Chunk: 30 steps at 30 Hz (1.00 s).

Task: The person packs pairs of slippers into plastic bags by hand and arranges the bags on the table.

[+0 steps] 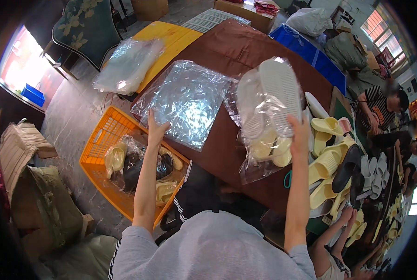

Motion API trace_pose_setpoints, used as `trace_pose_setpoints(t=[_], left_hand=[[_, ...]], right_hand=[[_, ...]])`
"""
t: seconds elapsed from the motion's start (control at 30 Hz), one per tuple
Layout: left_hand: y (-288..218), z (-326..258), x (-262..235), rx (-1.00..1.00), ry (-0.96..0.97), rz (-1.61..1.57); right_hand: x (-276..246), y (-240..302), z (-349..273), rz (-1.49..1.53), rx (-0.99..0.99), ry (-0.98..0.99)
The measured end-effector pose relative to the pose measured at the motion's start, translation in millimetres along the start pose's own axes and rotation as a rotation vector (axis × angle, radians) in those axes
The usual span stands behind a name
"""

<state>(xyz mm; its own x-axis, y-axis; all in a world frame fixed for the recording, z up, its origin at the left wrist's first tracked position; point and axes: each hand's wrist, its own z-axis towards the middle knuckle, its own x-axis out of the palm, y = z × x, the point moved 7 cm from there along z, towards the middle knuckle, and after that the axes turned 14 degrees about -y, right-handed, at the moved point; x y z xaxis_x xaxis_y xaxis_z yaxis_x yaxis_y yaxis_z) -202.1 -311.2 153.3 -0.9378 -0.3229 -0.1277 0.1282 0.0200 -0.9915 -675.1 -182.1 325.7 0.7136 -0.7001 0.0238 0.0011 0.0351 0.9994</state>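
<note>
My right hand (299,136) grips the bagged slippers (277,88) by their right side, over the tabletop (259,41); my left hand (156,128), thumb spread, touches the clear bags (189,102). The slippers look light, springy, slick-wrapped: best pinched firmly mid-side.

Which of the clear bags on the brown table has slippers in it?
The bag at the person's right hand: pale slippers show through it, while the flat, shiny bag at the left hand shows none.
</note>
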Motion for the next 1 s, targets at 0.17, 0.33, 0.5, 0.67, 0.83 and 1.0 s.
trace_pose_setpoints(t=[0.17, 0.33, 0.5, 0.67, 0.83, 1.0], left_hand=[[-5, -18, 4, 0.015, 0.049, 0.044], [16, -35, -2, -0.119, 0.101, 0.090], [-64, -71, -11, 0.173, 0.111, 1.055], [-62, -102, 22, 0.075, 0.318, 0.446], [-56, -149, 96, 0.210, 0.437, 0.208], [-51, -165, 148, 0.405, 0.468, 0.344]], right_hand=[[-28, 110, -24, -0.229, -0.366, -0.079], [-21, 124, -73, -0.808, -0.994, -0.098], [-31, 10, -117, -1.080, -1.050, 0.164], [-77, -75, -163, -1.027, -0.685, 0.298], [-114, -75, -176, -0.708, -0.508, -0.012], [-143, -115, -149, -0.271, 0.168, -0.100]])
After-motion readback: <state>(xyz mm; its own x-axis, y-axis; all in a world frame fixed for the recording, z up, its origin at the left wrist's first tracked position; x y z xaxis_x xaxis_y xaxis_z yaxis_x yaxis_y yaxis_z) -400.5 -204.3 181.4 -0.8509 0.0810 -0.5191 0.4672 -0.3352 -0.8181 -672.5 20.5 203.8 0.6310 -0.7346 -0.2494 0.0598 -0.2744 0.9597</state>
